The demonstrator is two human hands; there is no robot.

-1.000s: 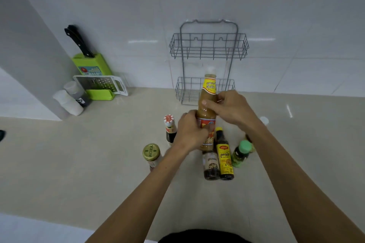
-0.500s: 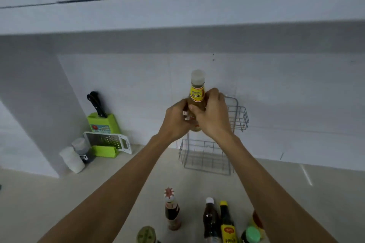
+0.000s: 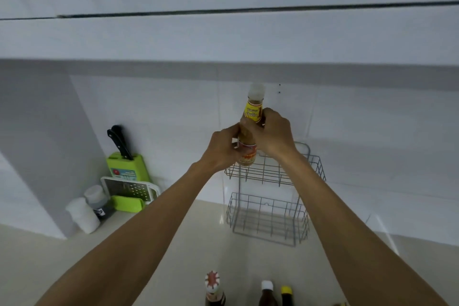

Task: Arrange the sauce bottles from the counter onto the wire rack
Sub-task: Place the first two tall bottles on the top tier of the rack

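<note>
Bottle point(image 3: 250, 131) midsection hidden behind hands; base possibly inside upper basket point(image 3: 273, 171); three counter bottles point(image 3: 267, 293) cropped below.

counter point(image 3: 74, 268): beige | on it: three bottles point(image 3: 214, 289) front | wire rack point(image 3: 268, 218), green knife block point(image 3: 128, 169) back

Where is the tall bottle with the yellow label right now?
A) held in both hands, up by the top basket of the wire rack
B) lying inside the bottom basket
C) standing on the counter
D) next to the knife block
A: the left hand and right hand both wrap the sauce bottle, upright, at the top basket of the wire rack; the bottom basket holds nothing.
</note>
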